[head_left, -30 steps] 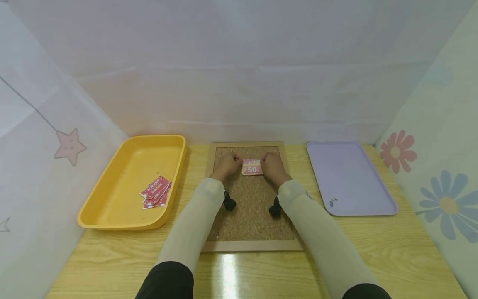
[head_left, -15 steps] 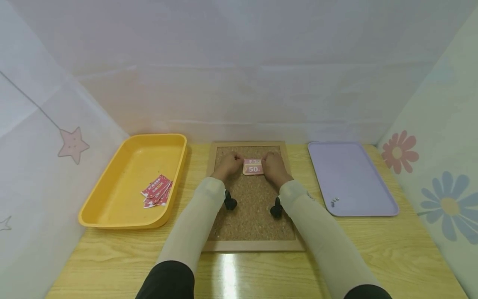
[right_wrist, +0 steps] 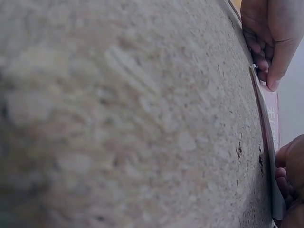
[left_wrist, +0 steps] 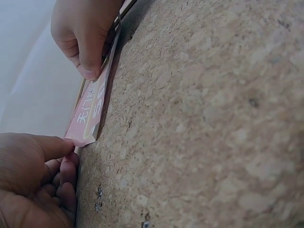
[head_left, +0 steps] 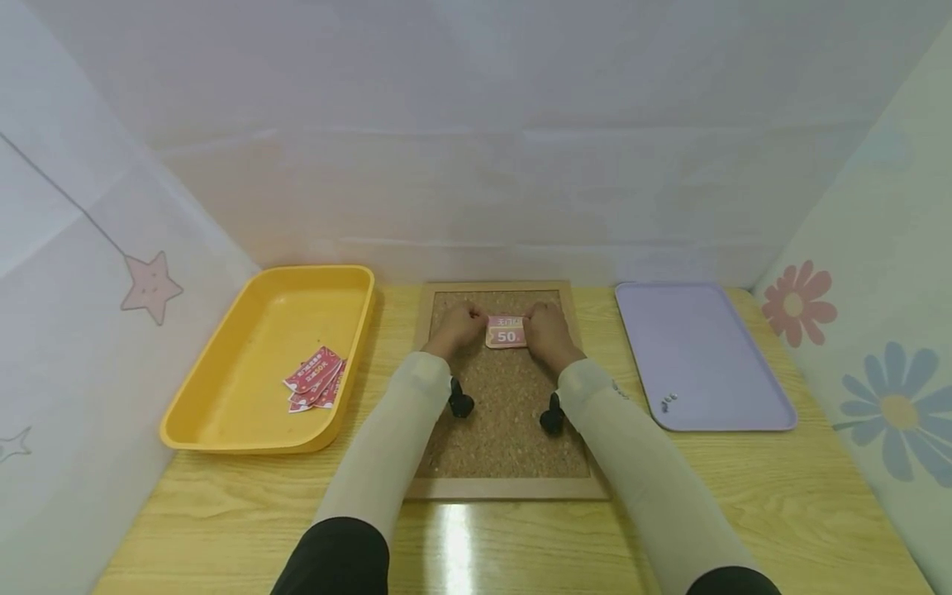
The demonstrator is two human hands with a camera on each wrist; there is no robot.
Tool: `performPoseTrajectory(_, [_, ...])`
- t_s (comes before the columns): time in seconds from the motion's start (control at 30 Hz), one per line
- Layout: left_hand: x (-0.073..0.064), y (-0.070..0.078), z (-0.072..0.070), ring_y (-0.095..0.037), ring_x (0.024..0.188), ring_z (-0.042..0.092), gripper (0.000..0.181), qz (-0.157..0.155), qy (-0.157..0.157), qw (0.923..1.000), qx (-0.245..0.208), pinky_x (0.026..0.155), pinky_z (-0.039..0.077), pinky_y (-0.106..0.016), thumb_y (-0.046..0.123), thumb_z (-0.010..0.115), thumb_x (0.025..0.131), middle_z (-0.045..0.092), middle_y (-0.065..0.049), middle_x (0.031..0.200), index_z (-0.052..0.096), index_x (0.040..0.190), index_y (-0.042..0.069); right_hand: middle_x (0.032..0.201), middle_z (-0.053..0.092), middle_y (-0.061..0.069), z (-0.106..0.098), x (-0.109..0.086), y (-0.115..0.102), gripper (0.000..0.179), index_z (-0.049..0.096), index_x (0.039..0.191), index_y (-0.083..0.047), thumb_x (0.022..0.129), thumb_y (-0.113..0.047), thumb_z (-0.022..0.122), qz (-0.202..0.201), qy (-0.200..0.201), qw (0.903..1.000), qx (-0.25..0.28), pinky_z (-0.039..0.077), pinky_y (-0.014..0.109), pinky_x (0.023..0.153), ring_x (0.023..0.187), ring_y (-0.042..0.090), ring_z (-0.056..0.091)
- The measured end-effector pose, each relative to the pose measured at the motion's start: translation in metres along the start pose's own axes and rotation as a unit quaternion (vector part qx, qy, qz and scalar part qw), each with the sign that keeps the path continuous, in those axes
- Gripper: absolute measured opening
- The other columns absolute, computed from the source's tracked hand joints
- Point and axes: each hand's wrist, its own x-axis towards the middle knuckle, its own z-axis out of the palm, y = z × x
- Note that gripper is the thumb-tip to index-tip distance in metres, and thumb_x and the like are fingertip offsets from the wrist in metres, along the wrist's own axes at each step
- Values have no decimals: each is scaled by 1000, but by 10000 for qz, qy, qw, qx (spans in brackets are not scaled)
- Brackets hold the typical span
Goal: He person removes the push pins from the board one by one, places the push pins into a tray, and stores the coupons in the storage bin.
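A pink coupon (head_left: 506, 332) marked "50" spans the gap between the two hands, over the upper part of a wood-framed cork board (head_left: 506, 413). My left hand (head_left: 457, 326) pinches the coupon's left end between thumb and finger, clearest in the left wrist view. At the opposite end my right hand (head_left: 549, 335) grips it, the thumb (left_wrist: 90, 66) lying on the printed face. Seen from the right wrist, the coupon (right_wrist: 270, 109) stands at a slant close to the cork. Whether its lower edge touches the board cannot be told.
On the left, a yellow tray (head_left: 256, 326) holds several red-pink coupons (head_left: 316, 382). To the right lies a flat lilac tray (head_left: 702, 355) with a few small metallic pieces (head_left: 668, 401) near its front left corner. A white sheet (head_left: 476, 190) hangs behind the table.
The view has shifted slightly, so everything sits a little further right in the picture. Both hands keep hold of the coupon at the same spot on the board.
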Motion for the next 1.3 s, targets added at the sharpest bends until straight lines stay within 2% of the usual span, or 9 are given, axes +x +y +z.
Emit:
performPoseTrajectory(0.2, [0, 1, 0, -22, 88, 55, 20, -24, -14, 10000, 6, 70, 46, -36, 23, 49, 102, 61, -7, 103, 63, 108, 9, 110, 55, 17, 0, 0, 2, 25, 59, 108, 1, 102, -19, 46, -9, 6, 10000, 64, 40, 45, 95, 108, 32, 51])
performPoseTrajectory(0.4, [3, 1, 0, -22, 87, 54, 21, -19, -118, 9999, -27, 69, 46, -35, 24, 49, 102, 60, -7, 103, 62, 109, 10, 110, 57, 16, -3, 0, 6, 28, 60, 110, 2, 103, -19, 42, -31, -12, 9994, 341, 41, 44, 95, 108, 31, 52])
performPoseTrajectory(0.57, [7, -1, -11, -24, 98, 54, 22, 21, -475, 9988, -132, 82, 46, -40, 24, 47, 103, 59, -7, 109, 62, 113, 10, 111, 56, 13, -17, -2, 13, 30, 56, 117, 1, 106, -21, 39, -82, -212, 9958, 887, 47, 42, 88, 101, 27, 55])
performPoseTrajectory(0.73, [6, -1, -25, -28, 112, 51, 27, 112, -830, 9965, -82, 94, 42, -47, 28, 44, 104, 58, -9, 117, 61, 116, 11, 109, 61, 15, -40, -7, 21, 29, 57, 120, 3, 104, -18, 44, -275, -33, 9930, 1153, 52, 38, 79, 93, 26, 61])
performPoseTrajectory(0.87, [3, 2, -30, -30, 115, 51, 34, 222, -885, 9958, 28, 95, 42, -47, 31, 43, 104, 56, -14, 123, 57, 124, 7, 109, 59, 16, -60, -22, 31, 31, 56, 122, 5, 103, -18, 45, -441, 16, 9941, 995, 50, 39, 81, 95, 27, 59])
performPoseTrajectory(1.03, [-5, 7, -41, -33, 119, 51, 38, 377, -933, 9945, -300, 98, 43, -47, 27, 43, 105, 55, -19, 128, 52, 130, 0, 106, 57, 15, -85, -52, 50, 31, 56, 119, 5, 104, -20, 47, -841, 100, 9931, 813, 48, 41, 82, 94, 27, 55])
performPoseTrajectory(1.2, [-19, 3, -63, -35, 118, 55, 33, 502, -981, 9905, -822, 99, 43, -49, 22, 44, 105, 57, -20, 125, 54, 127, -1, 103, 56, 13, -102, -77, 72, 31, 56, 116, 3, 104, -24, 48, -913, 235, 9927, 748, 46, 40, 79, 91, 26, 54])
performPoseTrajectory(1.3, [-31, -2, -78, -34, 118, 56, 32, 481, -933, 9902, -924, 100, 42, -48, 23, 46, 105, 58, -19, 124, 53, 125, -1, 102, 56, 14, -108, -89, 84, 32, 56, 116, 4, 104, -24, 47, -939, 320, 9925, 716, 47, 41, 79, 91, 27, 54])
